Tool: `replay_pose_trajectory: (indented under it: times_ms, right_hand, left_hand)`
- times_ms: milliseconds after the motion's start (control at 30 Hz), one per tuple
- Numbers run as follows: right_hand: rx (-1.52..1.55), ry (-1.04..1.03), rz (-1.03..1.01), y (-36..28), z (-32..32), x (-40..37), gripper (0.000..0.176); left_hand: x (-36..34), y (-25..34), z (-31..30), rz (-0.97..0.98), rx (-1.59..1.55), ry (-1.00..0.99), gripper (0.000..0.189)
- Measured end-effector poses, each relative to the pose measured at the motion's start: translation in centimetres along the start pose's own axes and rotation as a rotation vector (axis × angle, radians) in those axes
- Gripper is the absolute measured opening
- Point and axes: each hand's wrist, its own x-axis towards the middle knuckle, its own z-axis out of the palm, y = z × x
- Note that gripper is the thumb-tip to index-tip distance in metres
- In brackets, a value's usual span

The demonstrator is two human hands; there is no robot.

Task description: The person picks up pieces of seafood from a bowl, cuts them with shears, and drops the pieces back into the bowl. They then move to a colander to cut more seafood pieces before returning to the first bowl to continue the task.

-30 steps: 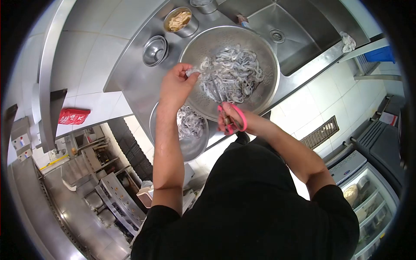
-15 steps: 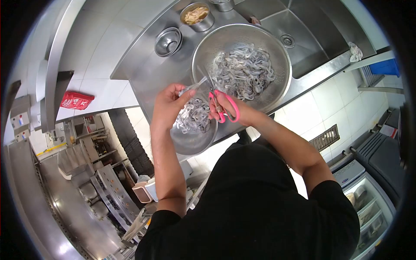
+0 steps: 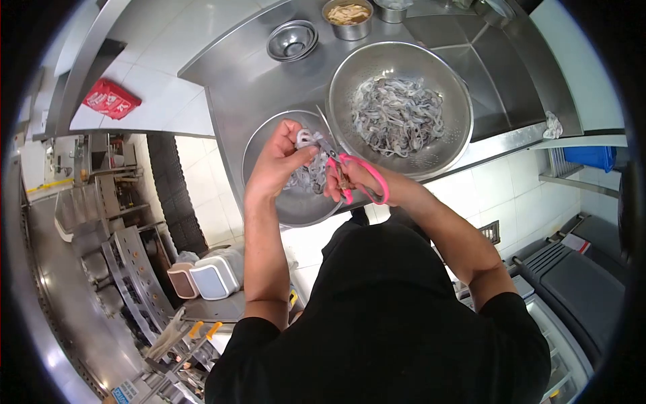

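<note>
Between the thumb and fingers of my left hand point(image 3: 279, 161) is a piece of squid point(image 3: 308, 137), greyish white with dangling strands. My right hand point(image 3: 351, 179) is closed around the pink handles of the scissors point(image 3: 378, 180). The scissor blades are parted, one alongside the held squid and the other pointing up beside the colander. Both hands are over a wide metal bowl point(image 3: 251, 149) with more squid point(image 3: 306, 178) in it, partly hidden by the hands. To the right, a large perforated metal colander point(image 3: 461, 128) holds a heap of squid strands point(image 3: 397, 118).
Stacked small steel bowls point(image 3: 293, 42) and a steel pot point(image 3: 352, 31) of pale yellow strips stand at the counter's back. A sink point(image 3: 491, 74) lies behind and right of the colander. A red packet point(image 3: 111, 99) rests on the left ledge.
The camera view has shifted, so the counter appears farther right and higher. My hands have come over the left bowl, and the squid in my left hand is now bunched, not a stretched strand.
</note>
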Motion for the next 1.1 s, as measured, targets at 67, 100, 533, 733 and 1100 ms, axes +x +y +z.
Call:
replay_pose_trajectory:
  times_ms: [67,100,533,733,1100]
  right_hand:
    - [0.022,0.012,-0.003,0.0,0.8,0.2,0.074]
    - [0.032,0.018,-0.005,-0.3,1.2,0.2,0.072]
    - [0.001,0.137,0.052,-0.5,3.4,2.0,0.075]
    - [0.055,0.172,0.117,0.0,3.3,2.4,0.073]
    - [-0.056,0.309,0.267,0.2,0.8,1.8,0.07]
  left_hand:
    - [-0.7,0.5,0.3,-0.023,-0.009,0.009,0.04]
    - [-1.0,0.9,0.6,-0.033,-0.013,0.012,0.046]
    - [-2.3,-1.7,-0.9,0.029,0.236,0.022,0.013]
    - [-2.9,-1.7,-1.3,0.12,0.516,0.109,0.015]
    - [-4.6,-2.4,-2.8,-0.15,0.928,0.368,0.075]
